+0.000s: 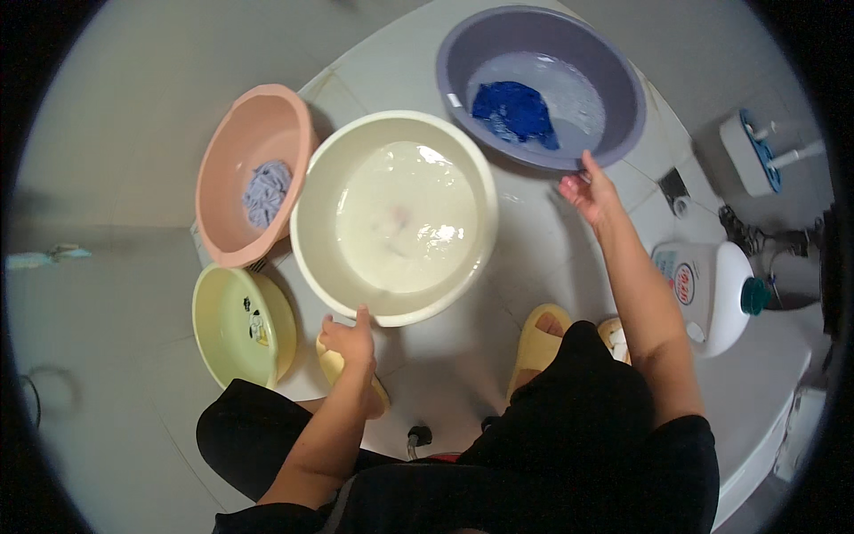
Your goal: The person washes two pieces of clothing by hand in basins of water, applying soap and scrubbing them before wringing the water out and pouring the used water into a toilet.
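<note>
My left hand point(350, 339) is at the near rim of a large cream plastic basin point(479, 280), its thumb overlapping the edge and its fingers apart. Water with bright reflections fills the bottom of that basin. To the upper right, my right hand point(592, 193) reaches the near side of a purple plastic basin point(617, 100). Its thumb is over the rim, and the other fingers spread below it, around nothing visible. Inside the purple basin, a wet blue cloth point(514, 113) lies partly above the water.
A pink basin point(223, 173) leans at the left with a crumpled grey-lilac cloth point(267, 190) inside. Below it stands a yellow-green basin point(227, 334). On the right are a detergent jug point(717, 294) with a green cap, a floor drain point(675, 190) and a white-and-blue holder point(750, 153).
</note>
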The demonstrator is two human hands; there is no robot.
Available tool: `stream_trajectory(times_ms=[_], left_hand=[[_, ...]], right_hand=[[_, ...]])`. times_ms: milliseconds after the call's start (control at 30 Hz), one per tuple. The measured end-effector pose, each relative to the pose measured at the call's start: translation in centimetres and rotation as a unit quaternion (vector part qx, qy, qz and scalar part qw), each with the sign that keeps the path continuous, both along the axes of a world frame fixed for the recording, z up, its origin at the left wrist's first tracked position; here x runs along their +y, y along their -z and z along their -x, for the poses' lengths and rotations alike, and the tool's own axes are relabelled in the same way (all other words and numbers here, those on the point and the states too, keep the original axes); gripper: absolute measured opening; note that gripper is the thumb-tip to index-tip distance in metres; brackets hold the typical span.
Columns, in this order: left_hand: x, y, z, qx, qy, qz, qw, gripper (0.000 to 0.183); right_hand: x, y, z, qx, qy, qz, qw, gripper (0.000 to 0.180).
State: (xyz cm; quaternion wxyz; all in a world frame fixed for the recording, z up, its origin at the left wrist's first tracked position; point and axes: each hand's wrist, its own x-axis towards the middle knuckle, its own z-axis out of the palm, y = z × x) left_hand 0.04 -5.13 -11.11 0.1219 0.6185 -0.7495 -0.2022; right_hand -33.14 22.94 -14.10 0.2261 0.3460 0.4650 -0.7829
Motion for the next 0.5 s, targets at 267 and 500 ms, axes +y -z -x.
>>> stream_trajectory(times_ms=[267,500], left_hand=[[-1.7,-1.7,0.3,0.273,-0.109,-0.560,0.775,0.029],[0.4,-1.3,2.7,0.331,-0.125,-0.564,0.746,0.029]], right_hand=[[3.1,3.4,0.9,0.040,0.102,-0.012,0.994,0.023],[8.7,2.3,-3.5,0.018,0.113,-0.120,0.986,0.019]])
